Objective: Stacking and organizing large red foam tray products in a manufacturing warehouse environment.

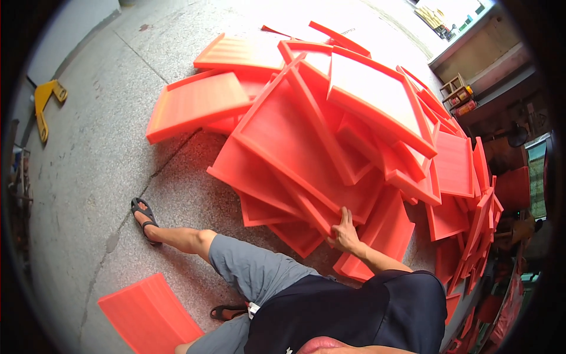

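A big loose pile of red plastic trays [330, 135] with raised rims lies on the concrete floor in front of me. My right hand [345, 233] reaches out from the lower right and grips the near edge of one red tray [306, 203] at the bottom front of the pile, with its fingers laid over the rim. My left hand is out of sight. My left leg, in grey shorts and a black sandal [144, 218], stretches out to the left of the pile.
A single red tray [147, 315] lies apart on the floor at the lower left. A yellow pallet-jack handle [44, 103] stands at the far left. More red trays lean along the right side, by wooden shelving [471, 65].
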Available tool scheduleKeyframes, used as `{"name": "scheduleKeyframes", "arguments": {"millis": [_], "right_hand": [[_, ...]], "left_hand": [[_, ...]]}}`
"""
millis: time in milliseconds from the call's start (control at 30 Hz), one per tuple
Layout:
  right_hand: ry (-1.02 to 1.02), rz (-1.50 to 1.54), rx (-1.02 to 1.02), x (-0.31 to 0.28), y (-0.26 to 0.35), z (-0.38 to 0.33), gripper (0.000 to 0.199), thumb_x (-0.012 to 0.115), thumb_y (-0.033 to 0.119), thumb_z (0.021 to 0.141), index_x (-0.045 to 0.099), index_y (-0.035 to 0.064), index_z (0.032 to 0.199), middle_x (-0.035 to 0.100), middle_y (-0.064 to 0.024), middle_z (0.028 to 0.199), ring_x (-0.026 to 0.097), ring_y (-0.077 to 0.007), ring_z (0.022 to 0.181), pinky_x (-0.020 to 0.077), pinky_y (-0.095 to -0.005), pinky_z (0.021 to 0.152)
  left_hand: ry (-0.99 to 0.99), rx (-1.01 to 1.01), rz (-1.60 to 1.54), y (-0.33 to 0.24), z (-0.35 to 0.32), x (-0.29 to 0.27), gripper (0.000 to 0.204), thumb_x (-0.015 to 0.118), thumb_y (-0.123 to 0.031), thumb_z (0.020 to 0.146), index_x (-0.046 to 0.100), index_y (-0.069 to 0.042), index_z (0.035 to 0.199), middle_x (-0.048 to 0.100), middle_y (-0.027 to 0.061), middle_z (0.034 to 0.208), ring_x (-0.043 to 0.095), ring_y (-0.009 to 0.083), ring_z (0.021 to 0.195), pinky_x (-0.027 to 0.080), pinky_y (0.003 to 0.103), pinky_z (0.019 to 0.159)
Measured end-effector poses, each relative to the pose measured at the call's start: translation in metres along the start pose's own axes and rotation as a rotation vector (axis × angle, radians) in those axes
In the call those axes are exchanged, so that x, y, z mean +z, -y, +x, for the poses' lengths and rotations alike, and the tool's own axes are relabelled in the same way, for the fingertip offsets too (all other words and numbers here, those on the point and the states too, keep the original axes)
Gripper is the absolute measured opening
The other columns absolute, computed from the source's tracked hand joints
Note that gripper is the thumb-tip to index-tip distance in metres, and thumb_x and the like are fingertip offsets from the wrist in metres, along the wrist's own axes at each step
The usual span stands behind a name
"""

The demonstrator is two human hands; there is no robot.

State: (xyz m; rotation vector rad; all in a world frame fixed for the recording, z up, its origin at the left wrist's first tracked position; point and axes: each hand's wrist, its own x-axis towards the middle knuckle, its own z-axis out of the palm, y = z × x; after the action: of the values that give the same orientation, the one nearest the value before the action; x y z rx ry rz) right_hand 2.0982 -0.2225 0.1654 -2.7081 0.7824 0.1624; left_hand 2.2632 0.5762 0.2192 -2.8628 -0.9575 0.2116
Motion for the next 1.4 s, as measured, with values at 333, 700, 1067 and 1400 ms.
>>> {"name": "scheduleKeyframes", "arguments": {"millis": [333, 700, 1067, 1400], "right_hand": [[-0.788, -0.433, -0.042, -0.210, 0.040, 0.116, 0.102, 0.083, 0.020, 0.056, 0.027, 0.0177, 0.141, 0.024, -0.0199, 0.140, 0.017, -0.0404, 0.135, 0.0183, -0.0579, 0.106], [-0.487, -0.466, -0.061, -0.178, -0.039, 0.122, 0.064, 0.066, 0.004, 0.064, 0.043, 0.0043, 0.123, 0.054, -0.0145, 0.083, 0.056, -0.0326, 0.079, 0.0455, -0.0421, 0.071], [-1.393, 0.267, -0.420, -0.364, 0.061, 0.033, 0.055, 0.077, 0.007, 0.072, 0.050, 0.0012, 0.120, 0.060, -0.0142, 0.104, 0.060, -0.0197, 0.091, 0.0516, -0.0328, 0.076], [-0.958, 0.050, -1.229, -0.256, 0.202, 0.129, 0.041, 0.075, 0.015, 0.064, 0.057, 0.0040, 0.099, 0.056, -0.0081, 0.077, 0.057, -0.0216, 0.066, 0.0454, -0.0323, 0.059]], "left_hand": [[-0.084, 0.564, -0.460, -0.179, -0.005, -0.066, 0.035, 0.055, -0.015, 0.088, 0.052, 0.002, 0.119, 0.047, 0.0205, 0.126, 0.044, 0.0341, 0.118, 0.035, 0.041, 0.100], [0.819, 0.801, -1.364, -0.432, -0.152, -0.042, 0.040, 0.057, -0.011, 0.089, 0.046, 0.004, 0.124, 0.052, 0.0169, 0.122, 0.050, 0.0226, 0.114, 0.042, 0.031, 0.095], [1.064, 0.998, -1.403, -0.504, -0.214, -0.088, 0.051, 0.061, -0.015, 0.087, 0.039, -0.002, 0.132, 0.048, 0.0145, 0.125, 0.048, 0.0211, 0.114, 0.042, 0.031, 0.094], [1.211, 0.899, -1.824, -0.446, -0.195, -0.145, 0.057, 0.061, -0.021, 0.088, 0.031, -0.008, 0.135, 0.044, 0.0132, 0.129, 0.044, 0.0253, 0.119, 0.043, 0.038, 0.093]]}}
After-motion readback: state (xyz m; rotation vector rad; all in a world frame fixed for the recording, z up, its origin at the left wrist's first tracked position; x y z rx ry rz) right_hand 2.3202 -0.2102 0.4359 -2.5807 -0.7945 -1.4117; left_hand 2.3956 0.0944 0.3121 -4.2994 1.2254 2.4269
